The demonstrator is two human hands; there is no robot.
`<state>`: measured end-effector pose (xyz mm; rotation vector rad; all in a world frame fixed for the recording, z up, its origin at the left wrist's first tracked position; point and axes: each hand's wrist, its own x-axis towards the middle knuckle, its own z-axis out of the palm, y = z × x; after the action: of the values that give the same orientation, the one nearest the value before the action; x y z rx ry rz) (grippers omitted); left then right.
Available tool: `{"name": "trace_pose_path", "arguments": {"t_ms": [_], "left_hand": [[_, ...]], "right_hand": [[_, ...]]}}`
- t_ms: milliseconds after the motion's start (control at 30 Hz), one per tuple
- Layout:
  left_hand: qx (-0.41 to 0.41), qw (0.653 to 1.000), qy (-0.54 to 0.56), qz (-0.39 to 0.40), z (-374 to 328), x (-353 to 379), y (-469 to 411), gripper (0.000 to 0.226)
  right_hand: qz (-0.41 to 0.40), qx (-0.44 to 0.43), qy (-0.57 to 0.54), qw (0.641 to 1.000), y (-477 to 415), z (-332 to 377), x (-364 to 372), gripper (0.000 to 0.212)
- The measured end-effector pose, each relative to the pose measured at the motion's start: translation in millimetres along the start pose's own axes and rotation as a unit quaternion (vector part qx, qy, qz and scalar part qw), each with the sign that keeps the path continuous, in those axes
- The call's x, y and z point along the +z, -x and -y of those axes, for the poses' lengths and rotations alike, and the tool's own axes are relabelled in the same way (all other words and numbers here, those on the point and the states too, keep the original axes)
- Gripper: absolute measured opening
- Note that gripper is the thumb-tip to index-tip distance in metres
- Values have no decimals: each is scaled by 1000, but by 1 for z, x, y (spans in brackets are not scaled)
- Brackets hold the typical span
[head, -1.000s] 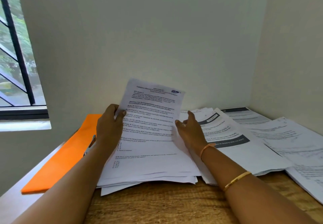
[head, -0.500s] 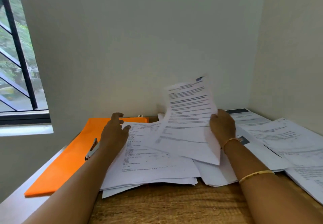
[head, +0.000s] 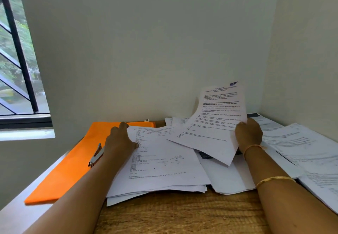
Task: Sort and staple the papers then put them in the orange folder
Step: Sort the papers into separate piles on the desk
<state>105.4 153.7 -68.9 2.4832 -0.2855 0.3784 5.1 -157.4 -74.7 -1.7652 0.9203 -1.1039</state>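
Note:
My right hand (head: 248,135) grips a printed sheet (head: 212,124) by its right edge and holds it tilted up over the middle stack of papers (head: 226,177). My left hand (head: 119,140) rests on the left edge of the left paper stack (head: 164,166), fingers loosely bent over the top page. The orange folder (head: 73,166) lies flat at the left, partly under that stack. A silver stapler (head: 96,155) sits on the folder just left of my left wrist.
More printed sheets (head: 303,148) are spread over the right side of the wooden table (head: 173,215), up to the right wall. A white ledge and barred window (head: 18,69) lie to the left. The back wall stands close behind the papers.
My right hand took the sheet from my left hand and carried it to the right, above the middle stack. My left hand came down onto the left stack.

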Motion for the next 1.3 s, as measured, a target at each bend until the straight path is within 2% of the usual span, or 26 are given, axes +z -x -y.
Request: {"name": "trace_pose_path", "arguments": {"t_ms": [167,400,600,733,833,1033,1100,1200,1300], "left_hand": [[-4,995,86,-42,5,-3,-6,61],[-5,980,155,-128,12,-12,-12,16],[4,967,160,-201,8,-13,-9,25],[-15,946,197,-258,7,-18,-7,23],[-29,933,238,-269,9,-19,-9,21],[-40,934,263,-239,9,-16,-9,25],[-26,942,255,-218,8,-13,-9,24],[9,956,241,-168,7,-6,-12,22],[38,963,236,-126,6,1,-14,21]], "right_hand": [[-1,1,-18,1000,1,0,1,25],[-1,20,-46,999,2,1,3,26],[-36,66,-95,993,-1,-1,1,31],[-35,90,-111,989,0,-2,0,33],[-23,90,-112,989,2,0,-1,33],[116,117,-137,977,5,3,10,17],[187,143,-188,954,12,10,14,16],[297,175,-273,898,24,20,20,17],[350,184,-297,869,31,24,28,17]]}}
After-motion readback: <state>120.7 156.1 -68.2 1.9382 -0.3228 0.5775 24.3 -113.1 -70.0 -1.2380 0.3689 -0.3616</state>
